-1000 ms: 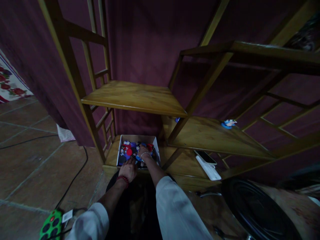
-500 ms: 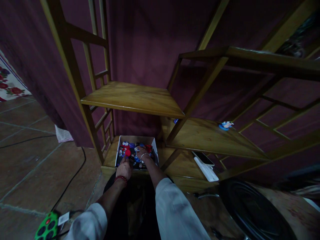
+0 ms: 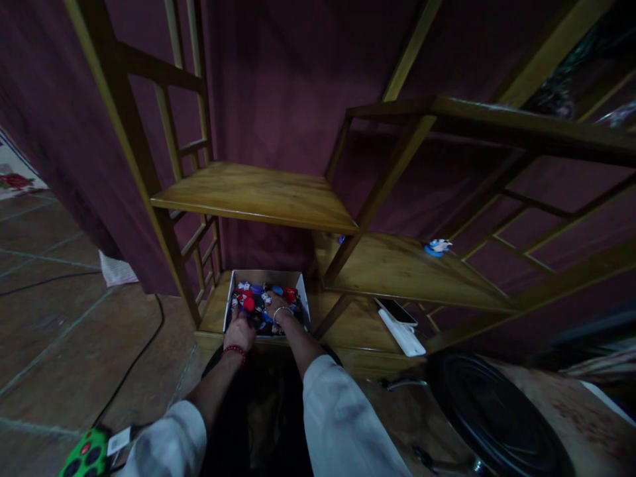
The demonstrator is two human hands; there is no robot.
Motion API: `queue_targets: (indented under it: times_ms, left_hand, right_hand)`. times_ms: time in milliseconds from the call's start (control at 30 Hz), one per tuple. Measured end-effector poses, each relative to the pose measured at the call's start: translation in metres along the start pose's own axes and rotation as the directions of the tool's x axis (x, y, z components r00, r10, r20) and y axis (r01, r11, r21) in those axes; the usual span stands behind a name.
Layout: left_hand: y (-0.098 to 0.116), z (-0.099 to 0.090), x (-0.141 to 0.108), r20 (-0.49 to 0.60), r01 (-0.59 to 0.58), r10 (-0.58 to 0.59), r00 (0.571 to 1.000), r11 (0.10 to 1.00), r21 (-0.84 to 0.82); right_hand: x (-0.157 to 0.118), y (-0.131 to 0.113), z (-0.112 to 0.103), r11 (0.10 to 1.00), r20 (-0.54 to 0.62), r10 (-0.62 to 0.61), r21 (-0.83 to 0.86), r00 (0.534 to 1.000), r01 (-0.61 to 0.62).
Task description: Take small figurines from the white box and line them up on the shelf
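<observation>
A shallow white-sided box on the lowest shelf is filled with small colourful figurines, mostly blue, white, red and black. My left hand, wearing a red bead bracelet, reaches over the box's near left edge. Its visible fingers are stretched forward, close below a round red piece; whether they touch it I cannot tell. My right hand, with a bangle on the wrist, is inside the box among the figurines. Its fingertips are hidden by the dim light and the pile.
A wooden shelf board overhangs the box. To the right, another board bears a blue-and-white figurine. Below it lie a dark-screened phone and a white object. A black round seat stands at lower right, a green device at lower left.
The whole view has shifted slightly left. Both hands stay at the box with only slight changes of position, and the red piece keeps its place within it.
</observation>
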State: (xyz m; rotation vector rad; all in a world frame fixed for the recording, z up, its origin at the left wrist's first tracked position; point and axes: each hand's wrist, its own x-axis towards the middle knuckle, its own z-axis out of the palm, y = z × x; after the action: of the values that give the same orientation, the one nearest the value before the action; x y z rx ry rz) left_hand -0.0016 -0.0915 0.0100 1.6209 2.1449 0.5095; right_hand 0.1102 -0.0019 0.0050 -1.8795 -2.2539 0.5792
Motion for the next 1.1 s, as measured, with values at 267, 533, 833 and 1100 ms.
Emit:
queue_targets:
  times_ms: [267, 533, 833, 1100]
  left_hand:
    - [-0.001, 0.0, 0.008, -0.009, 0.044, -0.044, 0.999, 0.998, -0.044]
    - [-0.002, -0.002, 0.015, 0.018, 0.112, -0.111, 0.994, 0.989, -0.1]
    - [0.0, -0.005, 0.019, 0.044, 0.164, -0.16, 0.986, 0.981, -0.102]
    - [0.001, -0.002, 0.017, 0.036, 0.139, -0.138, 0.99, 0.99, -0.023]
  right_hand:
    - [0.0, 0.0, 0.001, 0.999, 0.034, 0.04, 0.028, 0.999, -0.041]
    - [0.0, 0.002, 0.001, 0.998, 0.045, 0.037, 0.042, 0.998, -0.039]
    - [0.002, 0.004, 0.006, 0.996, 0.04, 0.046, 0.079, 0.998, -0.049]
    - [0.002, 0.004, 0.007, 0.993, 0.012, 0.047, 0.107, 0.999, -0.048]
